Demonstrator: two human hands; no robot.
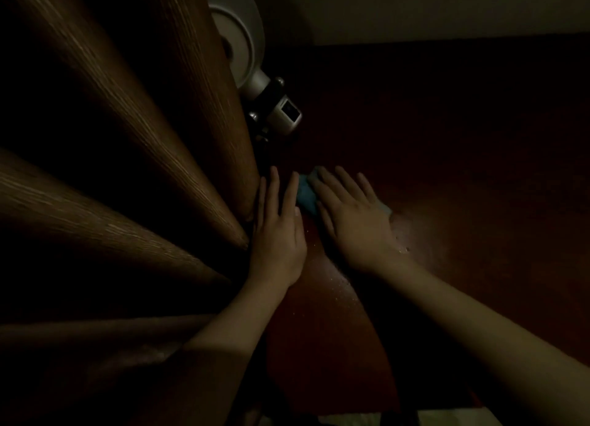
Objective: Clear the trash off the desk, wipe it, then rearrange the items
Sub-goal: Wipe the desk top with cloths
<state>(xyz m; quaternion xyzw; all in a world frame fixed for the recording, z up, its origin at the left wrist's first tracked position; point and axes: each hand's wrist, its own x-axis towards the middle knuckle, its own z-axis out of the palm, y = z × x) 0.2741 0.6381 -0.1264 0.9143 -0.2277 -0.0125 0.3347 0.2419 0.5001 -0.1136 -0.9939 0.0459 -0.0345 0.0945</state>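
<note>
Near the middle of the frame, the right hand (354,224) lies flat on a small blue cloth (305,192), fingers straight and spread, pressing it against the dark reddish-brown wooden bench (479,170). The cloth shows past the fingertips on the hand's left, and a little of it peeks out on the hand's right side. It lies on the bench near the foot of the shelving, towards the back of the lit patch.

Just left of it, the left hand (277,234) is open too, fingers straight and close together, palm down on the bench. Its outer edge runs along the front ends of the brown wood-grain shelf boards (143,122) that fan out across the left half of the frame. Its thumb lies just beside the cloth; the dim light hides whether the two touch. Both forearms are bare and enter from the bottom of the frame.

Small water droplets (402,250) glint on the bench by the right wrist and between the two arms.

At the upper centre, a round white lamp-like object (242,36) stands behind the shelf edge, with a small silver box-shaped device (287,112) just below it. A pale wall (447,7) fills the upper right. Most of the scene is very dark.
</note>
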